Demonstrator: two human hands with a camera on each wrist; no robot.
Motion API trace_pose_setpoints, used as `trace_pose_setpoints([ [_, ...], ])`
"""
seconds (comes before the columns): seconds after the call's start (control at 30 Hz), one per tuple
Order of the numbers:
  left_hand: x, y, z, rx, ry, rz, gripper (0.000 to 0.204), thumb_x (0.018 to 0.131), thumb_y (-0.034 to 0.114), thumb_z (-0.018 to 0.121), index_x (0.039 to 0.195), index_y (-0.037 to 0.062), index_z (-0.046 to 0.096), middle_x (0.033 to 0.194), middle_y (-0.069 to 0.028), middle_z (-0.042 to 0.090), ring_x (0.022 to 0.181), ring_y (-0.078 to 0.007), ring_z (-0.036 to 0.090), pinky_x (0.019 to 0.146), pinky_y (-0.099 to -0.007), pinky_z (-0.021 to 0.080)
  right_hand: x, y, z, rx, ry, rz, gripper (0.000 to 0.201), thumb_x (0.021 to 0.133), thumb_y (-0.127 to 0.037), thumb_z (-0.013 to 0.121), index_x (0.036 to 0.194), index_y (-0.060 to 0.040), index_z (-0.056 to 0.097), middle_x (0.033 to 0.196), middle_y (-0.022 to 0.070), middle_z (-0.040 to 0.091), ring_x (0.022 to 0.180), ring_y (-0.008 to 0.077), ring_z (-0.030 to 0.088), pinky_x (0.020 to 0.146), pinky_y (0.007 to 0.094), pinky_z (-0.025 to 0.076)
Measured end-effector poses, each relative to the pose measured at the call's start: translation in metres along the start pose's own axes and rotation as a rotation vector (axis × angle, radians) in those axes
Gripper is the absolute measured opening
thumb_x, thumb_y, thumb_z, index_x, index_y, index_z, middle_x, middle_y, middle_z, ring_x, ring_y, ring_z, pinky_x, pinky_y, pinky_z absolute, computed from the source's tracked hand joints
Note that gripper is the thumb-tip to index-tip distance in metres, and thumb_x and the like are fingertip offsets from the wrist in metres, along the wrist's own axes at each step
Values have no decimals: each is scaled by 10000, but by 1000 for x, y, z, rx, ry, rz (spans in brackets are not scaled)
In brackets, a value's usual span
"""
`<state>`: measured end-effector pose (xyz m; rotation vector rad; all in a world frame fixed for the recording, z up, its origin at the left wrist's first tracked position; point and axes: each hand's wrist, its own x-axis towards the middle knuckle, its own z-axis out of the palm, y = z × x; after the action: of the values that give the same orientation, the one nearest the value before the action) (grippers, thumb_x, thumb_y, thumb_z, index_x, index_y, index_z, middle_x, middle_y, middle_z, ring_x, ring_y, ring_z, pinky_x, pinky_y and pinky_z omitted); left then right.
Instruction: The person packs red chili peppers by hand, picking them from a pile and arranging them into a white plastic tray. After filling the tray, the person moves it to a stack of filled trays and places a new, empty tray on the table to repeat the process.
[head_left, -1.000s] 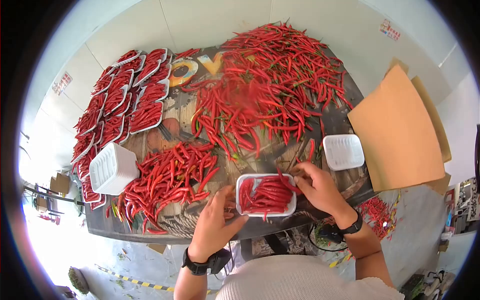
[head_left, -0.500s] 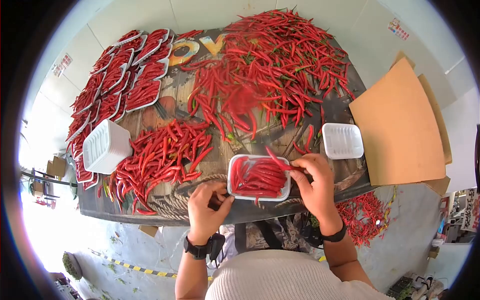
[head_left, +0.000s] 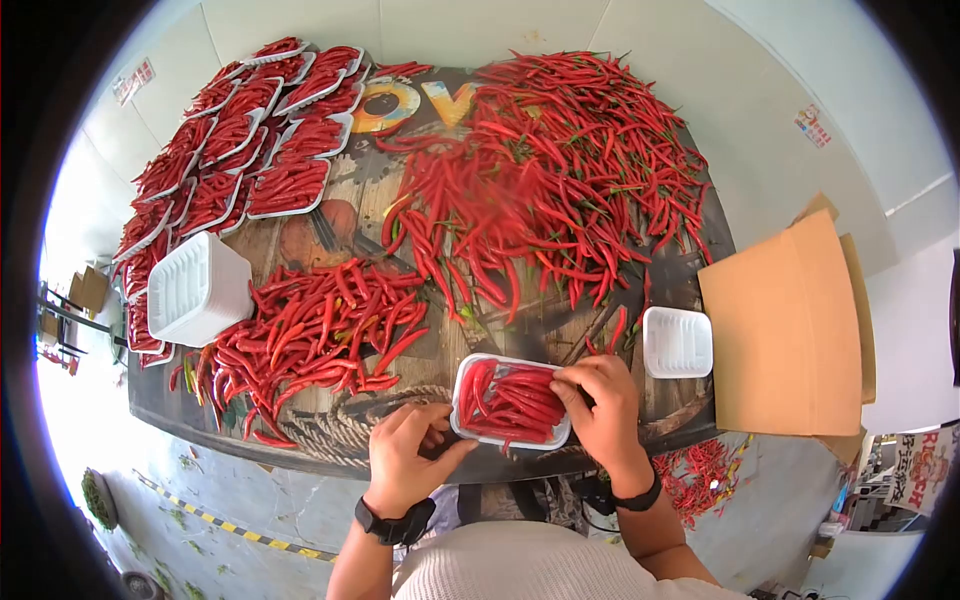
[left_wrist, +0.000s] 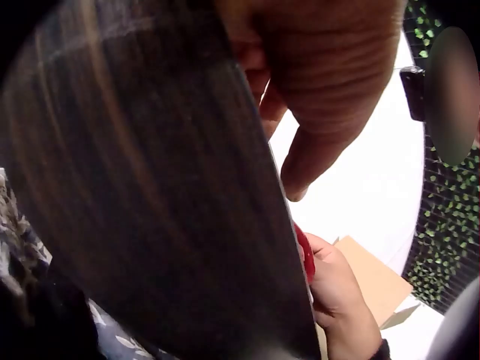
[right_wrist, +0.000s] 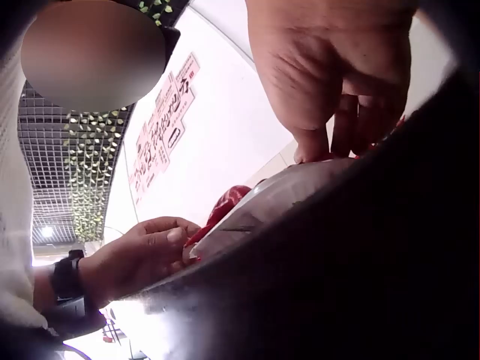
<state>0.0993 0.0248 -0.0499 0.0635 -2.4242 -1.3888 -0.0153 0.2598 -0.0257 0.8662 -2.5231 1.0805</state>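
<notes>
A white plastic tray (head_left: 463,428) filled with red chili peppers (head_left: 518,405) lies near the front edge of the table. At its right end my right hand (head_left: 605,408) pinches a chili pepper over the heap, thumb and fingertips among the chilies. The right wrist view has that hand (right_wrist: 334,82) bent down over the tray's rim, with the held chili mostly hidden. My left hand (head_left: 405,455) is by the tray's left side, its thumb pointing at the near left corner and its other fingers loosely bent. In the left wrist view, this hand (left_wrist: 330,75) is above the table edge.
Loose chilies (head_left: 310,335) form a pile at front left; a larger heap (head_left: 580,170) spreads behind. A stack of white trays (head_left: 200,290) stands left, before rows of filled trays (head_left: 290,187). On the right are an empty tray (head_left: 678,343) and a cardboard box (head_left: 785,330).
The chili that stuck up from my right hand now lies lower in the tray. My right hand has lowered onto the tray's right end; the left stays beside it. The head view has shifted.
</notes>
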Motion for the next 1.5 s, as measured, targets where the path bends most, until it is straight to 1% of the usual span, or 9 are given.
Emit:
trace_pose_setpoints([
  [0.23, 0, 1, 2, 62, -25, -6, 525, 629, 138, 959, 1069, 48, 687, 766, -14, 628, 606, -106, 602, 560, -242, 501, -7, -5, -7, 60, 25, 125, 245, 814, -86, 801, 1037, -51, 706, 895, 109, 653, 900, 328, 619, 807, 425, 482],
  [0.4, -1, 2, 4, 174, -26, 14, 689, 554, 298, 995, 1105, 56, 658, 738, 8, 605, 604, -113, 589, 573, -272, 489, -27, 10, -19, 200, -51, 300, 305, 914, -125, 766, 1175, -12, 658, 904, 104, 665, 674, 136, 626, 585, 264, 493],
  [0.7, -8, 9, 7, 434, -37, 186, 686, 589, 442, 961, 1005, 75, 557, 747, -43, 584, 625, -228, 595, 575, -365, 491, -33, 25, -4, 347, -27, 397, 201, 940, -75, 722, 1110, 10, 656, 895, 61, 697, 782, 88, 641, 661, 251, 499],
  [0.9, -6, 12, 10, 516, 35, 348, 531, 643, 448, 925, 855, 82, 603, 792, -29, 618, 646, -227, 629, 567, -340, 524, -28, 21, -21, 450, -245, 323, 329, 846, -96, 802, 1116, 9, 647, 904, 84, 702, 784, 139, 678, 683, 282, 529],
  [1.07, -7, 16, 9, 543, -9, 288, 669, 590, 564, 914, 918, 65, 613, 809, -43, 615, 706, -249, 625, 624, -375, 525, -16, 19, -36, 281, -451, 128, 718, 654, -326, 948, 1210, -18, 614, 958, 139, 687, 833, 315, 673, 740, 422, 533],
  [1.17, -7, 12, 11, 542, 10, 286, 760, 587, 601, 916, 991, 59, 568, 836, -76, 613, 703, -279, 610, 637, -400, 488, -12, 20, -32, 205, -435, -17, 771, 637, -366, 964, 1219, -15, 599, 971, 118, 656, 788, 260, 653, 725, 365, 534],
  [1.27, -5, 14, 12, 564, 23, 271, 705, 619, 530, 931, 1013, 65, 577, 807, -56, 610, 690, -272, 607, 647, -399, 493, -11, 16, -27, 196, -387, -25, 688, 696, -285, 909, 1251, -19, 602, 1047, 169, 676, 940, 374, 653, 795, 458, 521],
  [1.4, -8, 12, 12, 575, 28, 248, 647, 628, 448, 956, 965, 71, 552, 814, -75, 609, 673, -274, 596, 647, -398, 481, 1, 11, -38, 306, -503, 190, 583, 765, -278, 864, 1235, -36, 617, 1058, 157, 683, 967, 360, 653, 817, 455, 512],
  [1.5, -10, 10, 9, 537, 2, 191, 666, 639, 434, 950, 1023, 72, 543, 792, -69, 589, 695, -294, 577, 649, -429, 463, -8, 21, -48, 134, -324, 167, 495, 788, -254, 846, 1185, -39, 643, 1042, 143, 689, 953, 348, 657, 820, 452, 507],
])
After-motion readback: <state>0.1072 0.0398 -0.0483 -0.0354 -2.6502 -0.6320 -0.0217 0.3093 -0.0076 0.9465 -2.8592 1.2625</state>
